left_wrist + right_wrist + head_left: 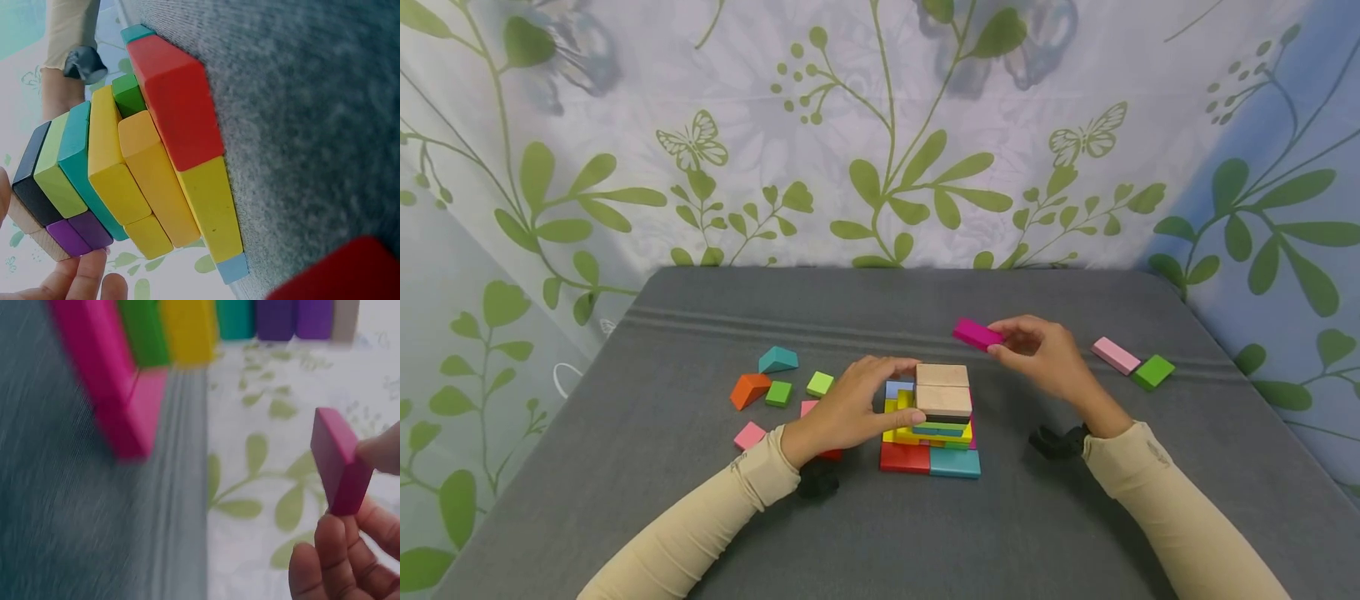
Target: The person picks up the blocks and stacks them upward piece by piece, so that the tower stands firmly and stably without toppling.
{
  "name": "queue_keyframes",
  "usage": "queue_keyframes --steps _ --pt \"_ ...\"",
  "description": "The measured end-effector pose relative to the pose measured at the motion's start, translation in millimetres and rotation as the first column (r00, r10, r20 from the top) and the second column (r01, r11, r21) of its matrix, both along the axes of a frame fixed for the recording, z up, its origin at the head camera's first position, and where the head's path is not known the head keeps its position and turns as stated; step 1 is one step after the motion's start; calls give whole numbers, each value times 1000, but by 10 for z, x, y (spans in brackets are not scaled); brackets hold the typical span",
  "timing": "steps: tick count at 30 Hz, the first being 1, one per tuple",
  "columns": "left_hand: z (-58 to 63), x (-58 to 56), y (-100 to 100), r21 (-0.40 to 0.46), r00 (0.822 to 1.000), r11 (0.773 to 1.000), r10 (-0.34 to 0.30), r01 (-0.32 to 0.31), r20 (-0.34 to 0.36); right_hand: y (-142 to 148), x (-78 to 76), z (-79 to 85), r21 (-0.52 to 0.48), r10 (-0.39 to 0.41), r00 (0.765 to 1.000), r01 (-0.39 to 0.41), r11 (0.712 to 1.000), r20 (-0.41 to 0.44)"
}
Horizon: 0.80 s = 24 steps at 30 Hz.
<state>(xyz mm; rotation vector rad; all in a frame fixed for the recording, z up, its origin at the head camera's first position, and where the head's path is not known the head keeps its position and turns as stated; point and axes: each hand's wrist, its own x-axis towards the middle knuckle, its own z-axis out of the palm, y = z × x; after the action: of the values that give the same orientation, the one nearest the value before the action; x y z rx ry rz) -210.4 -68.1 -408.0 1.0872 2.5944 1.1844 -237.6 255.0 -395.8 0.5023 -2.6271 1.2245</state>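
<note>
A stepped tower of coloured wooden blocks point(942, 402) stands mid-table, topped by two plain wood blocks. My left hand point(850, 408) holds its upper layers from the left, thumb at the near side and fingers at the far side. In the left wrist view, fingertips point(92, 265) meet the purple blocks point(70, 236) near the top. To the right of the tower and behind it, my right hand point(1041, 354) pinches a magenta block point(976, 334) in the air. The right wrist view shows this block point(339, 462) between thumb and fingers, apart from the tower.
Left of the tower lie loose blocks: a teal one point(778, 360), an orange one point(749, 390), green ones point(778, 393) and a pink one point(748, 436). On the right are a light pink block point(1116, 356) and a green block point(1153, 372). A patterned curtain point(820, 150) hangs behind the grey table.
</note>
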Motion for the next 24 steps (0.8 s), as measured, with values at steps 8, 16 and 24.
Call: queue_keyframes --steps 8,16,24 --pt "-3 -12 -4 1 1000 1000 -7 7 0 -192 147 105 -159 256 959 -272 949 -118" --pt "17 -5 -9 1 1000 1000 -19 19 7 -255 189 72 -82 381 915 -393 916 -128" --pt "28 -3 -7 -9 1000 1000 -12 12 8 -269 205 86 -35 401 910 -406 913 -107"
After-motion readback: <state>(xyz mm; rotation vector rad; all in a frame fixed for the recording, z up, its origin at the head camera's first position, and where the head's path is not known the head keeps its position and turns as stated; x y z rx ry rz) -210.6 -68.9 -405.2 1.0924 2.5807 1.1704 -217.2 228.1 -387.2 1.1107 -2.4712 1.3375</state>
